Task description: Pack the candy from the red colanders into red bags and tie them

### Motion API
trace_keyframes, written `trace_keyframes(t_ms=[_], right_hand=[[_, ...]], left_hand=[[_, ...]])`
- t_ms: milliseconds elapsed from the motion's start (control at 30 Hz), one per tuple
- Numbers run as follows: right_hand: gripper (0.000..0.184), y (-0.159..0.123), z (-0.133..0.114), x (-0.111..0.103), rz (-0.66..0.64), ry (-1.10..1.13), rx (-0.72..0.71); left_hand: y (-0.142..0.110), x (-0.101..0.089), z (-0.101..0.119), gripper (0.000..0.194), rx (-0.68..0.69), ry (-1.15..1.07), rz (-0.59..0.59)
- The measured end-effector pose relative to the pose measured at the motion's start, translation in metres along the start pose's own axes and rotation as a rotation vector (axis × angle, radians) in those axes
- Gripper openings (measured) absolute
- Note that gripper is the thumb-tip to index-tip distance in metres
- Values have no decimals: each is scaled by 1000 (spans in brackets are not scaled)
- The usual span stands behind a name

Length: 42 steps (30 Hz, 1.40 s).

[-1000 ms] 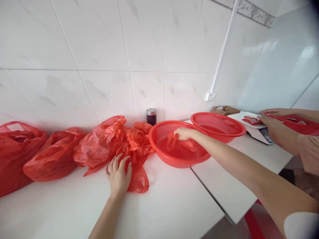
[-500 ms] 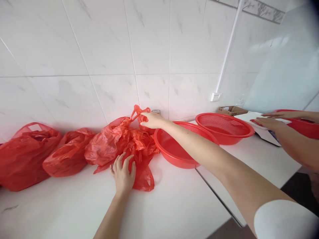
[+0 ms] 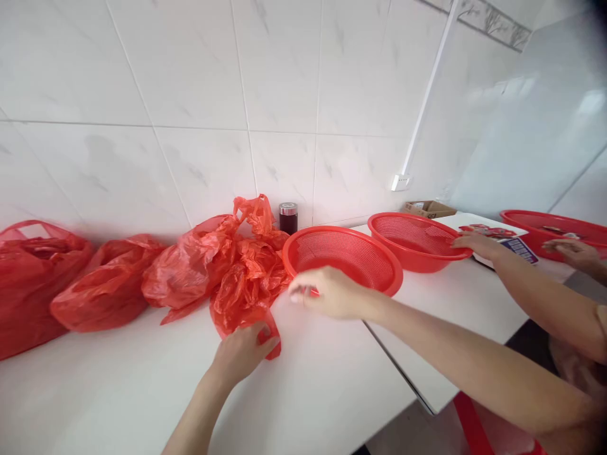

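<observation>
My left hand (image 3: 243, 354) is closed on the lower end of a crumpled red plastic bag (image 3: 246, 278) lying on the white counter (image 3: 118, 392). Hovering just in front of the near red mesh basket (image 3: 344, 256), my right hand (image 3: 328, 294) has its fingers curled in a pinch. A small red bit shows between them, and I cannot make out what it is. The basket looks empty.
More red plastic bags (image 3: 102, 287) lie along the tiled wall to the left. A dark jar (image 3: 288, 218) stands behind the bags. A second red basket (image 3: 415, 240), a cardboard box (image 3: 427, 208) and a third basket (image 3: 554, 227) sit to the right, where another person's hands (image 3: 474, 243) work.
My right hand left the basket, dropped the red bag it held onto the pile by the wall, then came back in front of the basket. My left hand closed on the bag's lower end.
</observation>
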State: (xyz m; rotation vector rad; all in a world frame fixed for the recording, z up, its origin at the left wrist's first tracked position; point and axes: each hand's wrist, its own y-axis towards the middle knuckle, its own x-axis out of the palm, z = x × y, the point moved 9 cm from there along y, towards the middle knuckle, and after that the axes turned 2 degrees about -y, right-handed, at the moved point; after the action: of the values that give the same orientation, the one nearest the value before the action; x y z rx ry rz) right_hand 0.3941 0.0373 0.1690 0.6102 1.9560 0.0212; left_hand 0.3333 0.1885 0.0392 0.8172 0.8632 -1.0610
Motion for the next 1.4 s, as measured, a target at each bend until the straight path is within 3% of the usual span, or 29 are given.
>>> trace_keyframes(t_ms=[33,100,200,367,500,700,967,1133,1400], right_hand=[[16,-15,-3,13,-58,25,-21],[15,-39,-6,30,-134,50,-45],[14,-54,4,33,-109,40,-23],[17,-56,26,14,113,-87,-32],[18,-59,36,12,177,-268,-38],[18,-63,38,13,203,-167,1],[29,-49,16,83,25,-29,38],[47,-43,-8,103,-2,79,-36],[28,-55,7,119,-21,6,15]], left_hand=[[0,3,-4,18,-22,17,0],[3,3,-16,38,-79,76,71],[6,2,-29,60,-141,202,212],[3,-13,-14,36,-58,243,415],[-5,-32,6,25,61,159,584],[-6,-26,19,22,252,-13,547],[-8,-33,15,19,256,-60,589],[-10,-43,12,19,233,-64,643],[-11,-47,16,17,270,-79,687]])
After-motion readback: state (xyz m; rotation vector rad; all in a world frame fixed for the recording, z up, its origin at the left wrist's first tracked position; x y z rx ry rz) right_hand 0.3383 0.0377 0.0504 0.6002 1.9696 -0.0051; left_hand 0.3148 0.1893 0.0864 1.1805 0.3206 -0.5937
